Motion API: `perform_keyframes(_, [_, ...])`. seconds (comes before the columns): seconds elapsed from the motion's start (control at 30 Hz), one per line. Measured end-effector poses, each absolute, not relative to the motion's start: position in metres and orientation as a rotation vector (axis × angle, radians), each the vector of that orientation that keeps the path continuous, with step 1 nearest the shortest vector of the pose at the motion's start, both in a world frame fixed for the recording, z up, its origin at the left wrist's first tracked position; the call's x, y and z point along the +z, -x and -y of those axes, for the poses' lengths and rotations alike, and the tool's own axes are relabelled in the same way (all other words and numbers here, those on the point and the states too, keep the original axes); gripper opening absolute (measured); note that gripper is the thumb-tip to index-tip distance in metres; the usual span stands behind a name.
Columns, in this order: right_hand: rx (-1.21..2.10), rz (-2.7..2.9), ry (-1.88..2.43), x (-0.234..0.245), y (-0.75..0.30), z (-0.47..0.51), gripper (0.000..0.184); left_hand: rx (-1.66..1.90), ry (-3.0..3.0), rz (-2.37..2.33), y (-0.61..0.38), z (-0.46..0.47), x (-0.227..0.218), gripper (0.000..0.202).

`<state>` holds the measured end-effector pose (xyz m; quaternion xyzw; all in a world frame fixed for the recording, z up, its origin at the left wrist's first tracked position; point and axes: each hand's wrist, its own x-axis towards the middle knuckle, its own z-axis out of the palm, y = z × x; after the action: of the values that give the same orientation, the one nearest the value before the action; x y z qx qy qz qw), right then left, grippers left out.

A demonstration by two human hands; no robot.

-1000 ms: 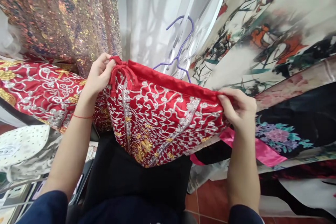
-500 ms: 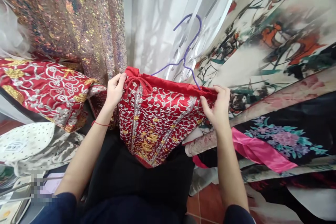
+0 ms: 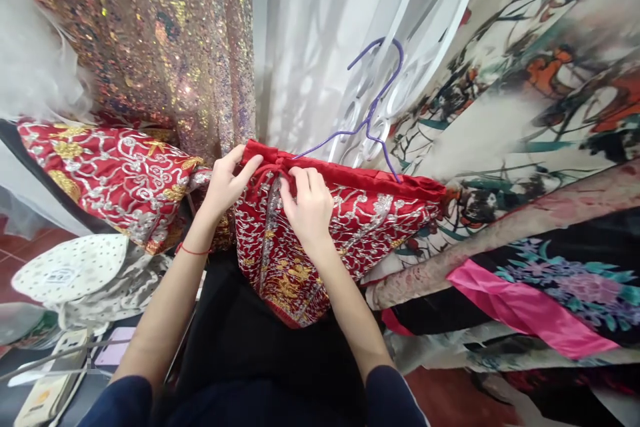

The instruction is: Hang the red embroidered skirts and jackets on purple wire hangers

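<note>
A red skirt (image 3: pixel 290 273) with silver and gold embroidery hangs in front of me, its plain red waistband running along the top. A purple wire hanger (image 3: pixel 373 110) stands up out of the waistband, its lower part hidden inside the cloth. My left hand (image 3: pixel 225 180) pinches the waistband at its left end, thumb in front. Close beside it, my right hand (image 3: pixel 309 203) has its fingers curled over the waistband at the red drawstring (image 3: pixel 275 167), which is tied there. The right fingertips are partly hidden, with thumb and forefinger around the tie.
At left lies another red embroidered garment (image 3: pixel 105 173) below a sequined cloth (image 3: pixel 165 47). A dotted white hat (image 3: pixel 75 267) and a lilac phone-like object (image 3: pixel 115 345) rest on a dark surface. Printed fabric (image 3: pixel 480 133) and a pink ribbon (image 3: pixel 525 307) hang at right; white curtain (image 3: pixel 305 33) behind.
My right hand has let go of the waistband's right end and moved left to the drawstring. My left hand still grips the left end. The view has shifted slightly.
</note>
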<state>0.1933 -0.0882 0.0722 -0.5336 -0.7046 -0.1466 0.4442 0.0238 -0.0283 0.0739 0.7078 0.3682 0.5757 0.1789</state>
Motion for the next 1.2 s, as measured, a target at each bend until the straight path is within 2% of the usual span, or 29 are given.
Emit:
perform_keyframes(0.2, [-0.353, 1.863, 1.26, 0.077, -0.22, 0.098, 0.025, 1.824, -1.874, -1.011, -0.03, 0.02, 0.066, 0.027])
perform_keyframes(0.33, [-0.56, 1.771, 1.189, 0.092, -0.266, 0.106, 0.024, 1.885, -1.821, -1.071, -0.037, 0.012, 0.065, 0.03])
perform_keyframes(0.43, [-0.688, 1.543, 1.331, 0.101, -0.308, 0.102, 0.032, 1.82, -1.9, -1.091, -0.042, 0.005, 0.073, 0.027])
perform_keyframes(0.57, [-0.646, 1.5, 1.579, 0.096, -0.343, 0.083, 0.039, 1.731, -2.045, -1.191, -0.059, -0.009, 0.087, 0.033])
perform_keyframes(0.67, [-0.674, 1.437, 1.743, 0.082, -0.345, 0.069, 0.044, 1.76, -2.109, -1.283, -0.076, -0.021, 0.086, 0.028])
perform_keyframes(0.73, [-0.717, 1.372, 1.804, 0.076, -0.339, 0.068, 0.043, 1.845, -2.103, -1.357, -0.083, -0.026, 0.079, 0.041])
perform_keyframes(0.8, [-0.748, 1.341, 1.84, 0.074, -0.332, 0.073, 0.042, 1.91, -2.1, -1.394, -0.085, -0.027, 0.072, 0.046])
perform_keyframes(1.2, [-0.796, 1.352, 1.849, 0.073, -0.326, 0.096, 0.038, 1.903, -2.182, -1.362, -0.073, -0.002, 0.069, 0.043])
